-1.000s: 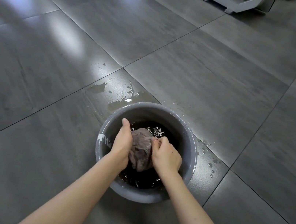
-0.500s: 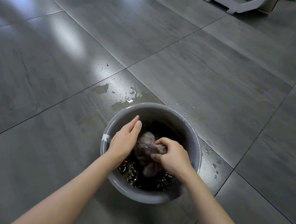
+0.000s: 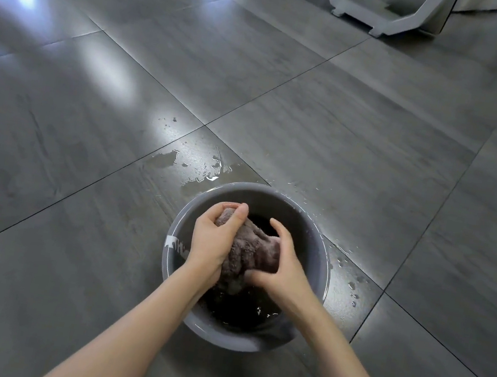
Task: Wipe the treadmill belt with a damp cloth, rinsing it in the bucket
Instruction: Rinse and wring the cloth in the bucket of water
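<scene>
A bunched, wet cloth [image 3: 251, 250] is gripped over the grey bucket [image 3: 309, 226] by both hands: the left hand [image 3: 215, 241] is curled round its upper end, the right hand [image 3: 285, 266] round its lower side. Dark water [image 3: 238, 311] is seen inside the bucket, and splashes [image 3: 199, 164] are scattered on the tiled floor [image 3: 314, 127] beside it.

Bunched wet mauve cloth [image 3: 251, 250] over dark water, inside grey bucket [image 3: 315, 227]

Both hands [image 3: 247, 252] grip the wet cloth [image 3: 252, 248] over the bucket [image 3: 315, 227].
</scene>
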`<state>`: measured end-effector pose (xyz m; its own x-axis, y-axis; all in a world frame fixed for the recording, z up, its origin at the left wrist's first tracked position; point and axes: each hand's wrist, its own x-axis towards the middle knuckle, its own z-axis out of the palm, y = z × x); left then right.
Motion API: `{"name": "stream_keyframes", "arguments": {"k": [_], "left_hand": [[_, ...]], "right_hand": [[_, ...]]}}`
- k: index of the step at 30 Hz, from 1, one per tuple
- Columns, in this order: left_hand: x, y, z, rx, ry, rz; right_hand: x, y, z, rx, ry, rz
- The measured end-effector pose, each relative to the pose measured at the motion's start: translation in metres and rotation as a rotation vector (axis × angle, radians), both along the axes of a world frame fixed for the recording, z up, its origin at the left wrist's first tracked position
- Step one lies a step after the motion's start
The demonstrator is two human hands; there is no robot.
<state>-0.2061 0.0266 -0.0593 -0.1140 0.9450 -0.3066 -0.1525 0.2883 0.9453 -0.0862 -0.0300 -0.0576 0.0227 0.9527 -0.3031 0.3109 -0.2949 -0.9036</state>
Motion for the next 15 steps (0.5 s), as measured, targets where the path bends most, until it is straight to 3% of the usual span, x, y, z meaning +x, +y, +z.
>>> {"name": "stream_keyframes", "arguments": {"k": [4,8,10,12,15], "left_hand": [[0.005,0.006,0.003,-0.042,0.026,0.148],[0.007,0.011,0.005,-0.089,0.035,0.194],[0.006,0.011,0.005,-0.097,0.041,0.205],[0.005,0.011,0.005,-0.097,0.026,0.219],[0.005,0.01,0.006,-0.06,0.022,0.2]], "right_hand": [[-0.018,-0.011,-0.017,0.223,-0.531,0.16],[-0.023,-0.004,-0.022,0.464,-0.702,0.054],[-0.018,0.001,-0.021,0.452,-0.7,0.113],[-0.012,0.002,-0.019,0.332,-0.449,0.172],[-0.005,0.003,-0.006,0.085,0.359,-0.077]]}}
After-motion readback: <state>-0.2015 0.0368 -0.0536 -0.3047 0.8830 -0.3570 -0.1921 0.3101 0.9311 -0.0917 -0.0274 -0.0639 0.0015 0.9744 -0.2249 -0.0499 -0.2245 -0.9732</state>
